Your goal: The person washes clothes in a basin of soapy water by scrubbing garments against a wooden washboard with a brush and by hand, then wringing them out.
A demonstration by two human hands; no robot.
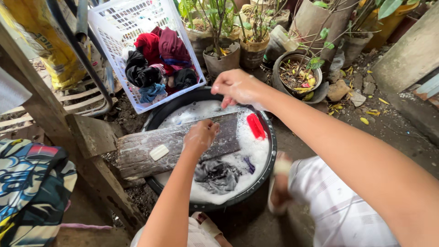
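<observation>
The left grip [200, 136] is clenched into a fist, knuckles pressed down on the weathered wooden washboard plank [176, 145] that lies across the black wash basin [270, 158]; whether it pinches any cloth underneath, I cannot tell. The right grip [237, 87] hangs released above the far rim of the basin, wet with suds, fingers curled loosely downward and holding nothing.

A grey wet garment [216, 175] lies in the foamy water just below the plank, near the left fist. A white bar of soap [159, 152] rests on the plank, well to the left of the fist. A red scrubbing brush [255, 126] sits at the plank's right end, partly in the foam.

Behind the basin a white plastic laundry basket [109, 27] leans tilted, holding dark, maroon and blue clothes [157, 61]. Potted plants [223, 50] stand on the dirt ground beside it.
</observation>
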